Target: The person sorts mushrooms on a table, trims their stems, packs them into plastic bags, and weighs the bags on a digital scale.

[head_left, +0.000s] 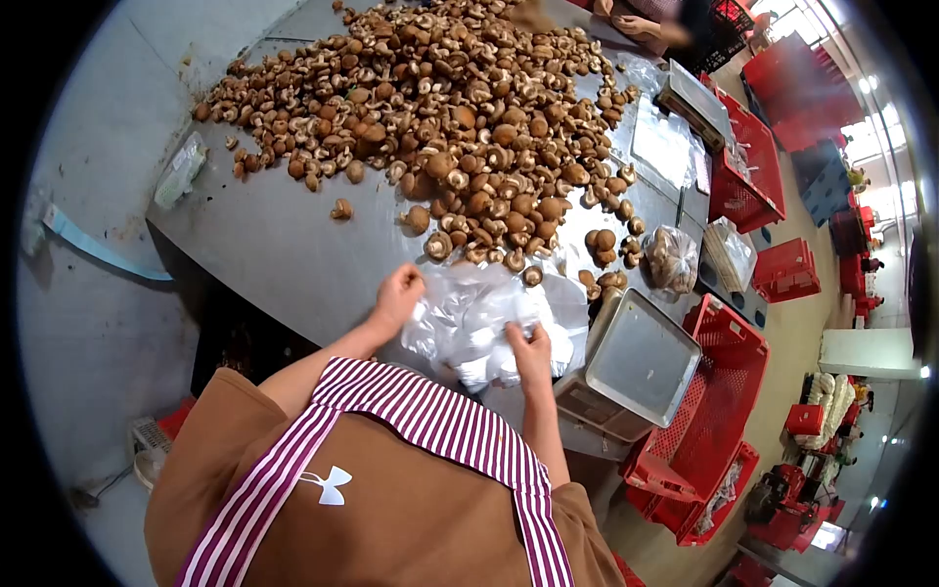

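Observation:
Clear plastic bags lie bunched at the table's near edge, between my two hands. My left hand is closed at their left side, its fingers pinched on the thin plastic. On the right, my right hand has its thumb and fingers bent against the plastic, gripping it. Just beyond my hands, a large heap of brown mushrooms covers the metal table. A single mushroom sits apart on the left.
Right of my hands stands a scale. Red crates are beside it. A filled bag of mushrooms and another scale lie farther off. At the top, another person's arm shows.

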Demonstrator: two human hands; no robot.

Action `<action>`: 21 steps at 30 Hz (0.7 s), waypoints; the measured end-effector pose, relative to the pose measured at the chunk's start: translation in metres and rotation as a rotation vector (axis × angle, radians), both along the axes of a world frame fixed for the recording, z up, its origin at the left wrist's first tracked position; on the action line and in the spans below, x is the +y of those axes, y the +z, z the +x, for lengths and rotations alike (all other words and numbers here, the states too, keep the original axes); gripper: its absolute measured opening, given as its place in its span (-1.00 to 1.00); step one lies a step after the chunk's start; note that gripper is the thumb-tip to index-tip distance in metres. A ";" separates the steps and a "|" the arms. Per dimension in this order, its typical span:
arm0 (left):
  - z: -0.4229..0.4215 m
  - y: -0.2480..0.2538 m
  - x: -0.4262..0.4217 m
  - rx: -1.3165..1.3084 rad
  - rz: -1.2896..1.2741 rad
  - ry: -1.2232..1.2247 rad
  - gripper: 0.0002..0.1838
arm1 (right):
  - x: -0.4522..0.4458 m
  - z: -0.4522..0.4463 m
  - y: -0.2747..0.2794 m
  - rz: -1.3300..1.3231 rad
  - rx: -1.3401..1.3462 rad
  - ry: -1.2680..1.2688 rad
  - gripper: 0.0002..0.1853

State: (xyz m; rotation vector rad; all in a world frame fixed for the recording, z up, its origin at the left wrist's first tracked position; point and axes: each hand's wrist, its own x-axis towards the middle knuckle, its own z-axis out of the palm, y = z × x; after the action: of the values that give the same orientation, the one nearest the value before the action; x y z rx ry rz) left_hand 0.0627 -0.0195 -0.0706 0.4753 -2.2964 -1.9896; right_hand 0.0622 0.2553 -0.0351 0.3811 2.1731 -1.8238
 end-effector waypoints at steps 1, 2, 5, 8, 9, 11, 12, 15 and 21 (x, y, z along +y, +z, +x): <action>-0.002 -0.008 -0.013 -0.009 0.001 0.001 -0.92 | 0.013 -0.005 -0.004 0.134 0.013 -0.011 -0.76; -0.003 -0.016 -0.025 -0.038 0.246 0.112 -0.91 | 0.023 -0.011 0.000 0.406 0.040 0.025 -0.77; -0.009 -0.010 -0.065 -0.181 0.683 0.272 -0.87 | 0.049 -0.024 -0.007 0.802 0.090 0.064 -0.76; -0.009 -0.010 -0.088 -0.221 0.764 0.388 -0.79 | 0.066 -0.028 -0.022 0.978 0.130 0.040 -0.71; -0.007 -0.011 -0.093 -0.149 0.653 0.449 -0.74 | 0.068 -0.028 -0.025 1.032 0.144 0.009 -0.66; 0.000 0.005 -0.105 -0.219 0.569 0.346 -0.68 | 0.059 -0.023 -0.017 1.017 0.196 -0.014 -0.55; 0.006 0.006 -0.106 -0.227 0.394 0.416 -0.64 | 0.048 -0.022 -0.009 1.062 0.346 -0.049 -0.48; 0.028 0.011 -0.105 -0.190 0.459 0.419 -0.71 | 0.018 -0.015 -0.005 1.066 0.536 0.036 -0.38; 0.043 0.004 -0.104 -0.162 0.451 0.440 -0.85 | 0.028 -0.007 -0.054 1.034 0.328 0.226 -0.51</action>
State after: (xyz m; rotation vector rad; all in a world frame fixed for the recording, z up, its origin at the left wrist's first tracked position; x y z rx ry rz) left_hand 0.1062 -0.1235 -0.0661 1.0975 -1.5973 -2.2723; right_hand 0.0552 0.2838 -0.0893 0.0055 3.0860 -0.5422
